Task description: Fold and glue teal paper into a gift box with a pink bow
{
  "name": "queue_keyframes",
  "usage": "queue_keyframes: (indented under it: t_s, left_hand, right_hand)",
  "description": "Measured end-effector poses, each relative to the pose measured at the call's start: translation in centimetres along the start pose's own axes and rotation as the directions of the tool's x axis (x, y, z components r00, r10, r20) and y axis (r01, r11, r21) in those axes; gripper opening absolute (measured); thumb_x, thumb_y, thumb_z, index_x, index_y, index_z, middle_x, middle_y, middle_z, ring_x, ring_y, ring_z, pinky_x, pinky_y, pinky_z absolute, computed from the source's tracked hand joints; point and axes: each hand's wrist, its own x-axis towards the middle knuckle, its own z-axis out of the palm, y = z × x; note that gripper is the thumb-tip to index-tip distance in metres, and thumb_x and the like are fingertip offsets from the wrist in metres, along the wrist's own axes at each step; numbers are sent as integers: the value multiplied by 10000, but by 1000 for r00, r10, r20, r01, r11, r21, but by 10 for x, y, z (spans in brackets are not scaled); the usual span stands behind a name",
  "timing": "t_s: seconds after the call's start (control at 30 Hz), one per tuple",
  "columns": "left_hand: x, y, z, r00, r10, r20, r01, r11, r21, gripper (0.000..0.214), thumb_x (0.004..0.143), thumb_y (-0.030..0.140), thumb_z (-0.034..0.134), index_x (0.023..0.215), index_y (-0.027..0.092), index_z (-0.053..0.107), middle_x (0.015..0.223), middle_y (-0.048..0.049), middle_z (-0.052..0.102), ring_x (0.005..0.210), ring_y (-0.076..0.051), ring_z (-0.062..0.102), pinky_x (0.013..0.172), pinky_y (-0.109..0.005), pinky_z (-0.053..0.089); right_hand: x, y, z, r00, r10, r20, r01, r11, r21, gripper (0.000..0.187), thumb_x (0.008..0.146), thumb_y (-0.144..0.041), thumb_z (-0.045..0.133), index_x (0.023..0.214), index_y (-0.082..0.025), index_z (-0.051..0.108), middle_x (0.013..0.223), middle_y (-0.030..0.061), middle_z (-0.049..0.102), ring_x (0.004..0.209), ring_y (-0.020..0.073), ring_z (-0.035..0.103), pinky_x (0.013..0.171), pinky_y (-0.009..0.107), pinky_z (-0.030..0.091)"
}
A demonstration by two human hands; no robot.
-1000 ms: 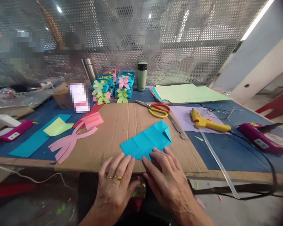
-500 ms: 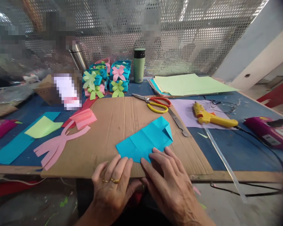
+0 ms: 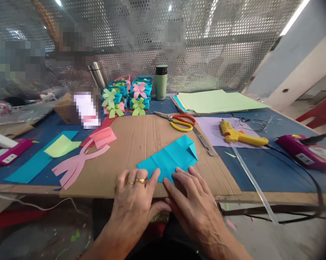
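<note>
A folded blue paper (image 3: 171, 159) lies on a sheet of brown cardboard (image 3: 130, 144) near the table's front edge. My left hand (image 3: 134, 202), with rings on two fingers, lies flat with its fingertips on the paper's near left corner. My right hand (image 3: 192, 202) rests flat beside it, its fingers spread over the paper's near edge. Both hands press down and hold nothing.
Scissors (image 3: 179, 122), a metal blade (image 3: 203, 141) and a yellow glue gun (image 3: 240, 135) lie to the right. Pink cut paper (image 3: 76, 164), green and blue sheets lie left. Finished blue boxes with paper bows (image 3: 130, 95), a green flask (image 3: 161, 82) and stacked paper (image 3: 217, 101) stand behind.
My left hand has slid forward onto the blue paper's near left corner. The right hand has stayed on the paper's near edge. The camera has shifted slightly.
</note>
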Motion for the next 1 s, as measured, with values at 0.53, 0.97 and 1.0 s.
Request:
queue_keyframes:
  t_s: [0.53,0.97,1.0]
  left_hand:
    - [-20,8,6,994,-9,-104,9,1000,-2,434,979,485,509,1308,246,661,1082,-134,594,1034,-293,582,915,-469,372]
    - [-12,20,1,998,-67,-11,66,997,-25,536,958,557,518,1271,148,668,1189,-131,694,1156,-299,578,997,-469,324]
    - [-12,21,1,999,-47,-19,46,998,-49,526,976,529,507,1274,122,657,1198,-129,699,1149,-285,589,1000,-463,323]
  right_hand:
    - [1,-2,0,1000,14,-6,-14,1000,-3,408,955,-191,571,1357,-120,567,1208,147,565,1265,310,490,1121,594,370]
    - [2,0,-2,1000,2,-29,-1,998,55,362,969,-191,543,1324,-123,576,1206,156,582,1240,302,512,1086,589,417]
    - [1,2,-3,999,-18,-29,20,998,58,358,971,-186,543,1322,-120,573,1220,160,581,1261,306,500,1090,591,415]
